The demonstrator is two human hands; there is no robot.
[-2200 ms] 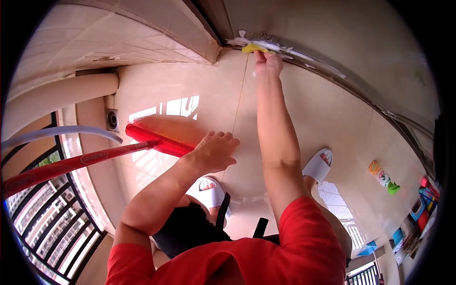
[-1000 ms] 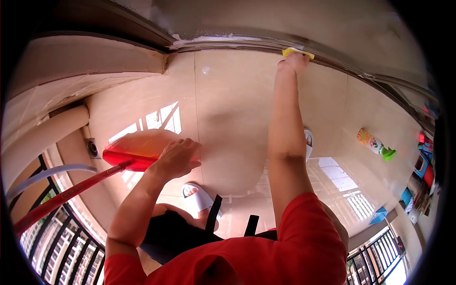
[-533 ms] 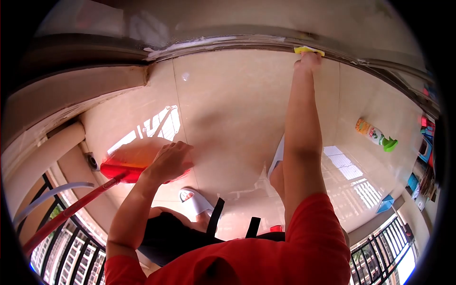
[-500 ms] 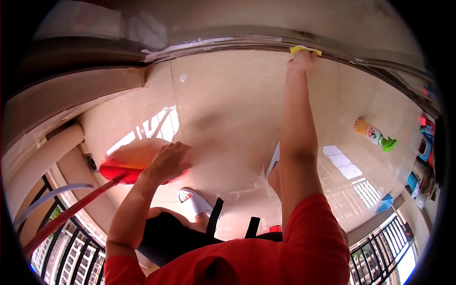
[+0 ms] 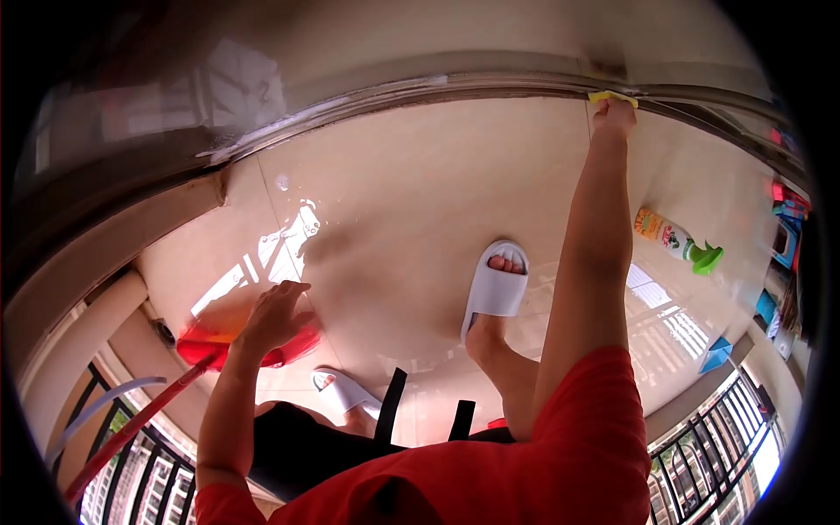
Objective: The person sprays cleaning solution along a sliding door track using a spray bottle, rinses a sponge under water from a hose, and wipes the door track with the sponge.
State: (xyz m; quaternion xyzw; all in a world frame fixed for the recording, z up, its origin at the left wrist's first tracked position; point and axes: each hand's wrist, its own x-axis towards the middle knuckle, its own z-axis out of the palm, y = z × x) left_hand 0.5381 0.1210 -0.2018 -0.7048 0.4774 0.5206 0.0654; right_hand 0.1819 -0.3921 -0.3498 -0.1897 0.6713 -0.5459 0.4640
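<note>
My right hand [image 5: 615, 115] is closed on a yellow cloth [image 5: 612, 96] and presses it against the dark door track [image 5: 490, 85], with my arm stretched out. White foam [image 5: 289, 122] lies along the left part of the track. My left hand [image 5: 273, 317] hangs above the red broom head [image 5: 210, 337] with its fingers apart and nothing visible in them. The broom's red handle [image 5: 144, 416] runs down to the lower left, not touched by the hand.
A spray bottle [image 5: 669, 234] with a green top lies on the tiled floor [image 5: 402, 201]. Coloured items [image 5: 792, 227] stand at the far right, near a blue dustpan-like object [image 5: 716, 354]. White slippers [image 5: 499, 289] are on my feet. Railings [image 5: 713, 446] stand at both lower corners.
My right hand has slid the yellow cloth rightward along the track. The view has shifted right, and my right foot has come into full sight. My left hand stays near the broom head.
</note>
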